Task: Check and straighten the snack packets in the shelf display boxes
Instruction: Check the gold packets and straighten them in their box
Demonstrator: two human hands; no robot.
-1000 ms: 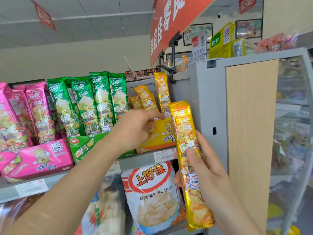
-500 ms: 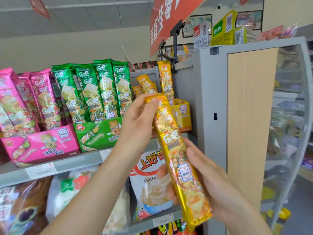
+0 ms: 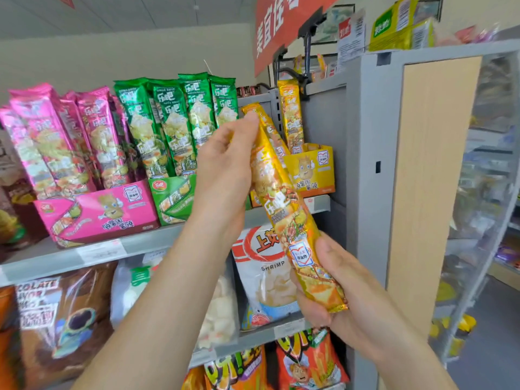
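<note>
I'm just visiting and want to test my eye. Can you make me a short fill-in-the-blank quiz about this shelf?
1. Both hands hold one long packet coloured ____.
2. The left hand grips its ____ end, the right hand the other.
3. The display box left of the green box is ____.
4. The white bag below reads ____.

Answers: yellow; top; pink; SHRIMP

I stand in a shop with a pale cream wall [image 3: 126, 57] and a white panelled ceiling [image 3: 126, 12]. A red hanging banner with white characters [image 3: 284, 23] hangs above. At my right is a grey metal shelf end with a light wooden panel [image 3: 433, 170]. The grey floor [image 3: 489, 347] looks smooth.
</note>
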